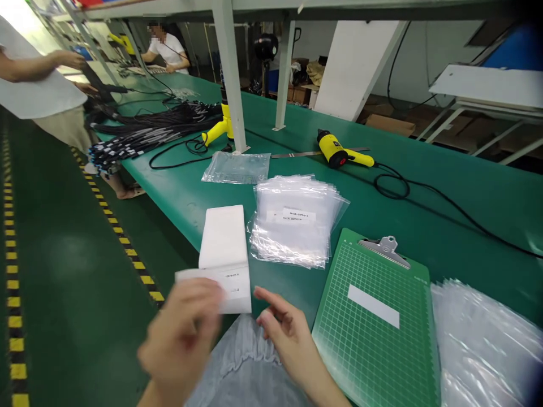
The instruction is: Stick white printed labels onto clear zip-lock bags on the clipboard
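Centrally, a thick pad of white printed labels [223, 240] lies on a green workbench [458, 226], its top sheet [233, 288] folded toward the person. The left hand [180, 333], blurred by motion, seems to pinch that sheet's edge, though the grip cannot be made out. The right hand [291, 339] hangs open just beside the pad, touching nothing. Right of the pad, a stack of clear plastic bags [292, 223] already shows printed labels. Beyond the pad lies one loose bag [235, 168]. Farther right are a green clipboard [373, 322] and a heap of plastic bags [483, 345], with no label visible on the heap.
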